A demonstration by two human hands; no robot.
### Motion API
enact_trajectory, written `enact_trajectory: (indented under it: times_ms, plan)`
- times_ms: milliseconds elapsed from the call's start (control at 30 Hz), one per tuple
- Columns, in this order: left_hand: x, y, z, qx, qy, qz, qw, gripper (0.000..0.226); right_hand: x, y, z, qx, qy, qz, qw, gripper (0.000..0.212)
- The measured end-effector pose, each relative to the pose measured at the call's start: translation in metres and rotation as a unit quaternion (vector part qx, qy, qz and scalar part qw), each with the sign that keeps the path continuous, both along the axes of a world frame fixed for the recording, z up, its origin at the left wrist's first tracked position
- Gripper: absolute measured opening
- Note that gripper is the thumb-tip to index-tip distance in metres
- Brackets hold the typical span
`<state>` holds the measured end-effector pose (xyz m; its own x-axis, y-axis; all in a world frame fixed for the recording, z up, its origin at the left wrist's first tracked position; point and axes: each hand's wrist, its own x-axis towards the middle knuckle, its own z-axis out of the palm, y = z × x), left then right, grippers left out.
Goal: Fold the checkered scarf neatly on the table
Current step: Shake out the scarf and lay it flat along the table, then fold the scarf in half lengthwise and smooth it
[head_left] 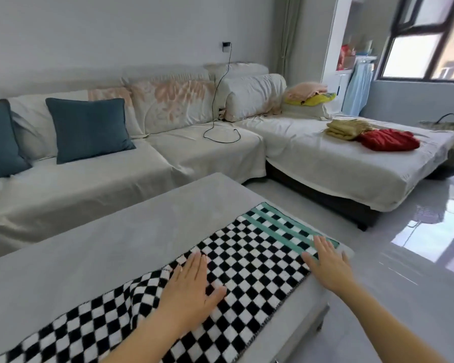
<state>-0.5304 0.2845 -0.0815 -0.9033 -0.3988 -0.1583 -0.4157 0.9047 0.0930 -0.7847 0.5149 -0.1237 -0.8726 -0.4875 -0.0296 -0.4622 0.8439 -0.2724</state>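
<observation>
The black-and-white checkered scarf with teal stripes lies flat across the grey table, lower frame. Left hand and right hand press it, fingers straight. No writing is legible.

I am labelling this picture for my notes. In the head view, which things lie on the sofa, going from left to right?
Teal cushion at the edge → second teal cushion → black cable → pink and yellow pile → folded tan cloth → red cloth.
</observation>
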Motion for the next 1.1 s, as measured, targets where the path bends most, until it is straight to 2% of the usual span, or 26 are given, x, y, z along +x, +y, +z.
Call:
enact_trajectory:
  times_ms: [200, 300, 433, 633, 767, 867, 1000, 1100]
  plan:
    - [-0.07, 0.01, -0.059, 0.01, -0.069, -0.002, 0.998, 0.119, -0.08, -0.012, -0.025, 0.039, -0.017, -0.017, 0.999, 0.08]
    - [-0.073, 0.012, -0.077, 0.015, -0.046, 0.022, 0.999, 0.103, -0.09, -0.023, -0.037, 0.052, -0.02, -0.013, 0.998, 0.083]
    - [-0.066, 0.015, -0.086, 0.002, -0.006, 0.043, 0.999, 0.088, -0.084, -0.028, -0.053, 0.028, 0.03, -0.027, 0.999, 0.084]
    - [-0.066, 0.014, -0.09, 0.011, 0.042, 0.033, 0.999, 0.087, -0.079, -0.022, -0.046, -0.06, 0.069, -0.044, 0.995, 0.077]
    - [-0.065, 0.012, -0.091, 0.011, 0.055, 0.036, 0.998, 0.085, -0.078, -0.026, -0.041, -0.084, 0.065, -0.084, 0.991, 0.077]
    - [-0.065, 0.013, -0.089, 0.024, 0.053, 0.034, 0.998, 0.087, -0.075, -0.03, -0.036, -0.062, 0.075, -0.104, 0.99, 0.08]
    - [-0.066, 0.014, -0.086, 0.027, 0.046, 0.031, 0.998, 0.092, -0.066, -0.032, -0.039, -0.054, 0.057, -0.09, 0.993, 0.073]
    - [-0.085, 0.004, -0.08, 0.042, 0.04, 0.032, 0.998, 0.086, -0.059, -0.033, -0.046, -0.064, 0.096, -0.1, 0.988, 0.071]
